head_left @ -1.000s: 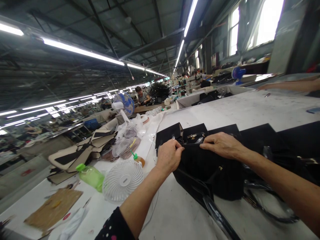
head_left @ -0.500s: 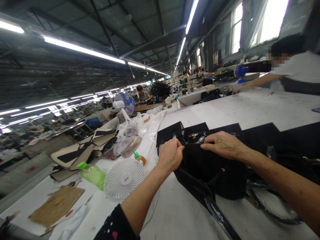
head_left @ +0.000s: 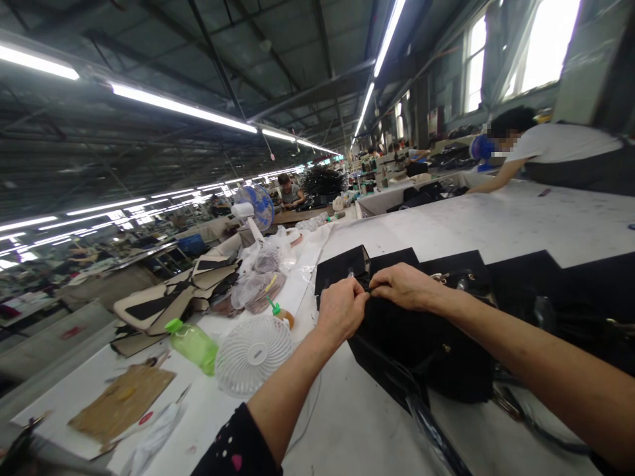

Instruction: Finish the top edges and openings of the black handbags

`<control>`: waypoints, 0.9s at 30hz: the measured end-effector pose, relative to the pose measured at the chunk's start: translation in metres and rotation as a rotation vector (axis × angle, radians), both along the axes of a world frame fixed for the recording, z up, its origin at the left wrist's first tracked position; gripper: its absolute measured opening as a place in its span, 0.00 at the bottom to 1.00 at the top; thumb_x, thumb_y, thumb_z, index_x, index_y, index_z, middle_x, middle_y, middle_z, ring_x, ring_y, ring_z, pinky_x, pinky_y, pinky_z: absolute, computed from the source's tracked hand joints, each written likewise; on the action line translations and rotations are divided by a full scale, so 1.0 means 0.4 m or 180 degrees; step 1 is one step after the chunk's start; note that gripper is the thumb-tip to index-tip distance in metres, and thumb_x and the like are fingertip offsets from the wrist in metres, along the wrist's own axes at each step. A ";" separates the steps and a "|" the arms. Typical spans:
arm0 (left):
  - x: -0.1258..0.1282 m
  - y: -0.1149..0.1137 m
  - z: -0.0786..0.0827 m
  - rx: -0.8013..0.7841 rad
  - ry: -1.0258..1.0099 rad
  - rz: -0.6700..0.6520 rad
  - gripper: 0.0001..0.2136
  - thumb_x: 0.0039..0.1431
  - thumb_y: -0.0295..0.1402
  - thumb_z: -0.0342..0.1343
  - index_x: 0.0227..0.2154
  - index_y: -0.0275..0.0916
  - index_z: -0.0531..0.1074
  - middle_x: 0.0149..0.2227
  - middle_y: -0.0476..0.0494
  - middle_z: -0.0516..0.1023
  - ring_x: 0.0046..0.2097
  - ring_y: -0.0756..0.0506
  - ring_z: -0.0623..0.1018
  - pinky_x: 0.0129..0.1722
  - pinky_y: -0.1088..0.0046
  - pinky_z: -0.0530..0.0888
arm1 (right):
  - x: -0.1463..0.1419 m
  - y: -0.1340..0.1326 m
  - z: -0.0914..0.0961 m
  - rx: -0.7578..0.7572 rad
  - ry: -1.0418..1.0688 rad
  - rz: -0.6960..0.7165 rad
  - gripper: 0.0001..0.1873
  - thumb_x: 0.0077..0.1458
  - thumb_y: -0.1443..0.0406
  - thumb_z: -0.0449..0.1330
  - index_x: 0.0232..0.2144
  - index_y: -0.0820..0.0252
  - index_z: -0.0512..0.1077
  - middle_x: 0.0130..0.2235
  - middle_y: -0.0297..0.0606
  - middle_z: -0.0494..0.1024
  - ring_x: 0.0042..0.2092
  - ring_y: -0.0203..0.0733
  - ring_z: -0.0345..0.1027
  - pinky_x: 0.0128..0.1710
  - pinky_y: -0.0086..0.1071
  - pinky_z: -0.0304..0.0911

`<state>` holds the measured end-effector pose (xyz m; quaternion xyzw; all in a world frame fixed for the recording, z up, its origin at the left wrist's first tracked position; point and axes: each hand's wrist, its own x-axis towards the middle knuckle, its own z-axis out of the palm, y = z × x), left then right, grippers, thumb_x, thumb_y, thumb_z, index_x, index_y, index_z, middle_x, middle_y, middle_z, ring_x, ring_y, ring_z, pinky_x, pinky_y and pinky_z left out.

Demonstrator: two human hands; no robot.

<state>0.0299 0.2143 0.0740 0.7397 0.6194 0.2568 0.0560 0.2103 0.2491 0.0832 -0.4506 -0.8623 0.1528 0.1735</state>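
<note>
A black handbag point(head_left: 421, 344) lies on the white worktable point(head_left: 486, 218) in front of me. My left hand point(head_left: 341, 309) is closed in a fist-like pinch on the bag's top edge at its left corner. My right hand point(head_left: 404, 287) is closed too, fingers pinching the same edge right beside the left hand; the two nearly touch. What the fingertips grip is too small to make out. A row of black pieces point(head_left: 342, 264) lies behind the bag. A shiny black strap point(head_left: 431, 430) trails toward me.
Left of the bag stand a small white fan point(head_left: 254, 354), a green bottle point(head_left: 193, 342), an orange-topped bottle point(head_left: 282, 316) and plastic bags point(head_left: 260, 277). A brown card point(head_left: 122, 402) lies near the table's edge. A person in white point(head_left: 555, 149) leans over the table at far right.
My right hand has slid left along the bag's top edge until it meets the left hand, covering the gold clasp. The person at far right has leaned further in.
</note>
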 end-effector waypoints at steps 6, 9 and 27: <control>-0.036 -0.018 -0.002 -0.0390 -0.0523 -0.0045 0.21 0.45 0.24 0.64 0.42 0.43 0.65 0.33 0.52 0.74 0.36 0.46 0.75 0.35 0.72 0.68 | 0.010 0.021 -0.022 -0.0051 0.0039 -0.0009 0.10 0.66 0.60 0.59 0.41 0.59 0.78 0.43 0.37 0.81 0.45 0.44 0.75 0.49 0.43 0.68; -0.061 -0.016 0.004 -0.0572 -0.0404 0.0084 0.17 0.43 0.16 0.57 0.36 0.41 0.67 0.30 0.52 0.72 0.34 0.47 0.73 0.32 0.73 0.66 | 0.008 0.015 -0.014 -0.0025 -0.0064 -0.0097 0.10 0.66 0.60 0.59 0.41 0.58 0.78 0.42 0.37 0.81 0.45 0.43 0.74 0.49 0.42 0.68; -0.061 0.068 -0.024 -0.0505 -0.1123 -0.0129 0.05 0.49 0.28 0.66 0.27 0.37 0.74 0.25 0.54 0.75 0.30 0.52 0.72 0.29 0.78 0.64 | 0.028 0.026 -0.054 0.0213 0.0095 -0.0231 0.12 0.58 0.69 0.58 0.44 0.53 0.75 0.44 0.35 0.81 0.46 0.45 0.74 0.45 0.34 0.63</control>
